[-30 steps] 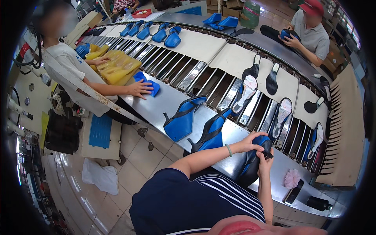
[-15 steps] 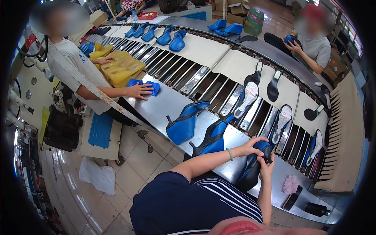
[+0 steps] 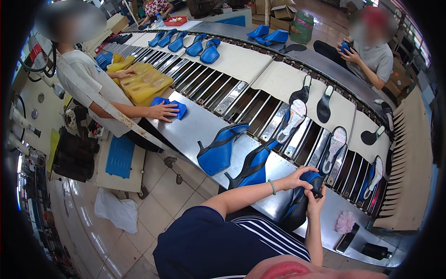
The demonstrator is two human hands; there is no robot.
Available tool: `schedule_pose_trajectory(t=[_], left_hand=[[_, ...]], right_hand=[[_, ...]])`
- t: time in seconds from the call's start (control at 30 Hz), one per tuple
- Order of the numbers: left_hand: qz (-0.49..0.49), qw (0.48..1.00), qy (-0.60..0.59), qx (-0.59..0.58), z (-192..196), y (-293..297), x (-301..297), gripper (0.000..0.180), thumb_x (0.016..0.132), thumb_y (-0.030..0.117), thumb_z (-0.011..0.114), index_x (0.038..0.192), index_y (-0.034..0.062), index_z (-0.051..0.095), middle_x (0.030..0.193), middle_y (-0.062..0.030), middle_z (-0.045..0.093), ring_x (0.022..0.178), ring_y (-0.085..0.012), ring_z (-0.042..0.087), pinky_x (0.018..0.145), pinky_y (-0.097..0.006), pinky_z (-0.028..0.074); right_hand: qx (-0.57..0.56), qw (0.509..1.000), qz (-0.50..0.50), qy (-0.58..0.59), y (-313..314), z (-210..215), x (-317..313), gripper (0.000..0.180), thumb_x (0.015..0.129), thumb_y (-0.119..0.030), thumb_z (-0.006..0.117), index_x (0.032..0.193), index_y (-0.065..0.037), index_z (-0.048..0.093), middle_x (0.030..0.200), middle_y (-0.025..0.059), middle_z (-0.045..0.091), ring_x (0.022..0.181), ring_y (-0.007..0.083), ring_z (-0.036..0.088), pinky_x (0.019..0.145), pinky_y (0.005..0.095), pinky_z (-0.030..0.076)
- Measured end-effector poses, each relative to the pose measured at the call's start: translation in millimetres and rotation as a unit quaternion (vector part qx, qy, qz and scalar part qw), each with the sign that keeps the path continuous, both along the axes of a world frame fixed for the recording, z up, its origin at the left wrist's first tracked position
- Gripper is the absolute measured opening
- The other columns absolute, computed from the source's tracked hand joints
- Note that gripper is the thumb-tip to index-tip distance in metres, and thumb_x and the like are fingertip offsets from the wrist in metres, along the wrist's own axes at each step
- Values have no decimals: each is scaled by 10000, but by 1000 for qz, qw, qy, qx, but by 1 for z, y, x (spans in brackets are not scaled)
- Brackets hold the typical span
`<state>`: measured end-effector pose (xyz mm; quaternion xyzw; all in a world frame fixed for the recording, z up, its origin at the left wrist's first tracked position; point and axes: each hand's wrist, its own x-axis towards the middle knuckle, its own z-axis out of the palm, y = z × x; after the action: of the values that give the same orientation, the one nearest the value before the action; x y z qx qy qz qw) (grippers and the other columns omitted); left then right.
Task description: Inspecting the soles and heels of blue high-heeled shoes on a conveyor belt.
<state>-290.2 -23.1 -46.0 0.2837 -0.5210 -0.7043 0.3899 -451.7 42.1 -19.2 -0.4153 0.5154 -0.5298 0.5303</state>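
My left hand (image 3: 297, 179), with a pale green bracelet on its wrist, grips a blue and black shoe piece (image 3: 311, 177) from the left. My right hand (image 3: 315, 201) closes on its lower black end. Just below, another blue and black shoe (image 3: 294, 208) stands at the near edge of the metal table, partly hidden by my arm. To the left are two blue shoe lasts with black straps, one farther off (image 3: 219, 151) and one nearer (image 3: 253, 165), heels toward the left.
Behind the table runs a roller conveyor (image 3: 260, 111) carrying sandals, insoles and blue lasts on cream sheets. At left a co-worker's hand (image 3: 163, 111) rests on blue pieces beside yellow bags (image 3: 146, 86). A pink scrunchie (image 3: 345, 222), phone (image 3: 347, 238) and black bottle (image 3: 377, 251) lie at right.
The shoe piece in my hands has shifted slightly down, with both hands still on it. The co-worker's hand at left has slid a little to the left.
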Motion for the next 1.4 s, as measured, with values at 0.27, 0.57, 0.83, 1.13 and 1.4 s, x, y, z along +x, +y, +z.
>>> schedule_pose_trajectory(t=[0.27, 0.57, 0.83, 1.13, 1.4], left_hand=[[-46, 997, 58, 23, 4, 3, 10, 780, 770, 202, 799, 1452, 165, 421, 1423, -112, 431, 1327, -248, 426, 1123, -387, 330], [-3, 998, -14, -55, 6, 30, 17, 811, 907, 398, 679, 1572, 221, 250, 1558, -145, 268, 1461, -287, 233, 1184, -410, 231], [41, 999, -23, 9, 12, 63, 12, 641, 1045, 325, 469, 1593, 215, 155, 1640, -123, 111, 1509, -270, 121, 1203, -377, 164], [85, 995, 57, 18, -3, 55, 4, 619, 1041, 236, 499, 1585, 189, 207, 1602, -86, 258, 1428, -199, 309, 1141, -311, 289], [46, 990, 116, 67, -13, 56, 17, 662, 1009, 225, 556, 1582, 172, 229, 1520, -73, 384, 1350, -169, 398, 1125, -312, 305]], right_hand=[[46, 998, 40, -19, 17, 11, -1, 628, 769, -112, 813, 1280, -56, 451, 1136, 67, 574, 1015, 164, 578, 879, 286, 492], [131, 983, 119, 45, 66, 5, -11, 940, 745, -157, 844, 1512, -45, 313, 1356, 159, 511, 1194, 267, 547, 967, 345, 488], [144, 983, 111, 1, 66, 3, -2, 908, 743, -87, 819, 1508, -57, 332, 1316, 130, 540, 1124, 248, 587, 903, 338, 533], [129, 986, 100, 4, 63, 19, 16, 764, 819, -148, 753, 1483, -99, 378, 1276, 123, 567, 1059, 239, 619, 857, 336, 551], [94, 993, 76, 6, 73, 2, 22, 957, 719, -158, 856, 1511, -55, 329, 1331, 149, 543, 1123, 254, 592, 897, 348, 527]])
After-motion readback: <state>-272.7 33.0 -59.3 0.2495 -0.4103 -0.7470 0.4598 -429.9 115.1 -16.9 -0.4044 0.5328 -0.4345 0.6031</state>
